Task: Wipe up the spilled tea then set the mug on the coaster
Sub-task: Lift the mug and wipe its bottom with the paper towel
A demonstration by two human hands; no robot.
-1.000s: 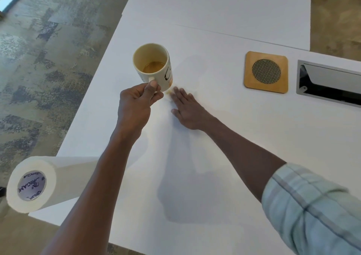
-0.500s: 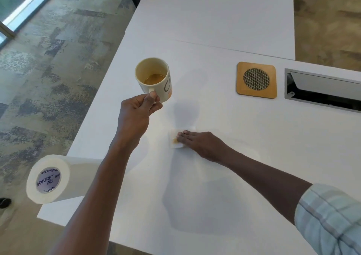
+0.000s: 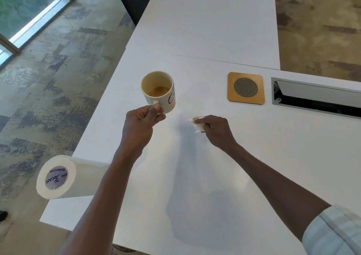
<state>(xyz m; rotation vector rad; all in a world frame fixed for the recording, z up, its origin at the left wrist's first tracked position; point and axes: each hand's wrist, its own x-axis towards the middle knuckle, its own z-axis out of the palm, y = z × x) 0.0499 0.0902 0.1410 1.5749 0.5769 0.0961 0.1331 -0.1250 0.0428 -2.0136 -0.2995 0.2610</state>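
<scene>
Nearest the viewer, a roll of paper towel (image 3: pixel 58 177) lies on its side at the left edge of the white table (image 3: pixel 195 196), its printed core end facing out past the edge. It sits well clear of both forearms. A pale checked sleeve (image 3: pixel 336 233) shows at the lower right corner.

Farther in, the left hand (image 3: pixel 140 125) is closed around the handle of the mug (image 3: pixel 159 92), thumb pressed on top of the handle, holding the mug up above the table near its left side. The mug is cream with dark lettering on its side, roughly upright, and a shallow pool of brown tea (image 3: pixel 159 91) lies in its bottom.

Just right of it, the right hand (image 3: pixel 214 129) is curled shut on a crumpled piece of tissue (image 3: pixel 198 124), white with a tan stain, pinched between thumb and fingers. Whether the tissue touches the tabletop cannot be told. The table around it looks white and dry; only soft shadows of the arms and mug fall across it.

Beyond the right hand, the wooden coaster (image 3: pixel 246 88), square with a round mesh centre, lies flat and bare, well apart from the mug, with open table between them. Just right of the coaster is a metal cable hatch (image 3: pixel 316 96) set into the tabletop.

A seam joins a second white table (image 3: pixel 211 20) behind. Patterned grey carpet (image 3: pixel 58 78) surrounds them, with a glass wall (image 3: pixel 23 6) at far left.
</scene>
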